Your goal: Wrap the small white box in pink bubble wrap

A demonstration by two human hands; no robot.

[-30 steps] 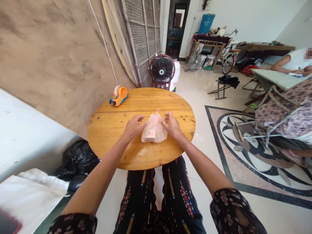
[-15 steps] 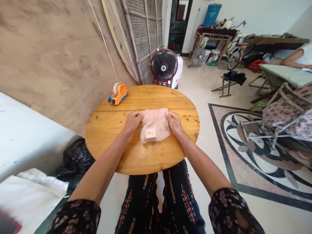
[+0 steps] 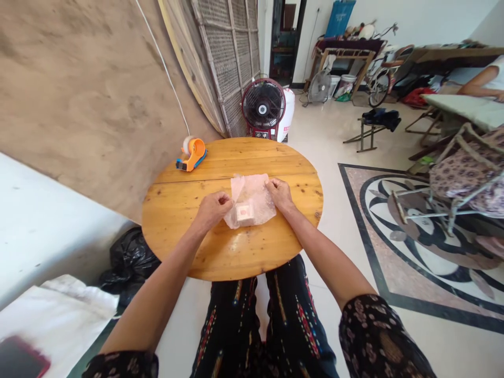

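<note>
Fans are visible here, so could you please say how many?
2: the dark-red fan just beyond the round table, and the grey fan farther back on the floor. Others may be hidden.

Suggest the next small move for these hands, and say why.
Probably slide the left hand to the far left corner of the pink bag: that corner looks loose and creased, with the hand lower, near the small box inside, while the right hand is at the far right corner.

open near tabletop, tape dispenser far left
</note>
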